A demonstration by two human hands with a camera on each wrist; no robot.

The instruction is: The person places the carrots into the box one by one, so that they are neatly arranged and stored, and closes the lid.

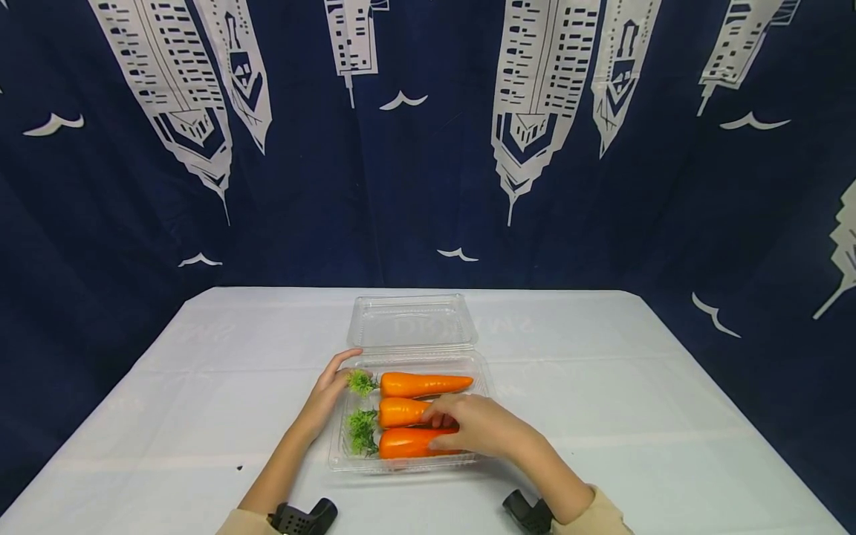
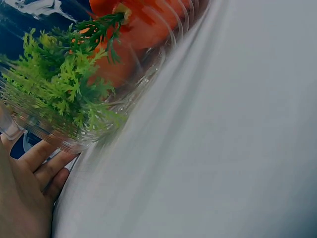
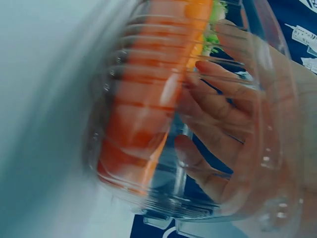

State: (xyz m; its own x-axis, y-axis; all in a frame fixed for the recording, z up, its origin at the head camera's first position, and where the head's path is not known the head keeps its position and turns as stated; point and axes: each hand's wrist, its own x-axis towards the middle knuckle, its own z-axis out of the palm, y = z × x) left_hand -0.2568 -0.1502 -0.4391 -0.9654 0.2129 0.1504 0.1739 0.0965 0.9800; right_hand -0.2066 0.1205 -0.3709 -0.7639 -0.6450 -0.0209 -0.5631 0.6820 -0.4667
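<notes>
A clear plastic clamshell box (image 1: 339, 457) stands with its lid (image 1: 414, 321) folded back. Three carrots with leafy green tops lie in it side by side: a far carrot (image 1: 424, 383), a middle carrot (image 1: 400, 413) and a near carrot (image 1: 404, 443). My left hand (image 1: 328, 390) rests against the box's left side, fingers fairly straight; in the left wrist view they touch its wall beside the green leaves (image 2: 74, 79). My right hand (image 1: 478, 425) reaches in from the right, loosely bent fingers over the middle and near carrots. Through the box wall, fingertips (image 3: 185, 146) show beside the near carrot (image 3: 138, 114).
A white cloth (image 1: 635, 416) covers the table under the box. Behind the table hangs a dark blue curtain (image 1: 414, 186) printed with white buildings and birds. A small dark speck (image 1: 239, 468) lies left of the left forearm.
</notes>
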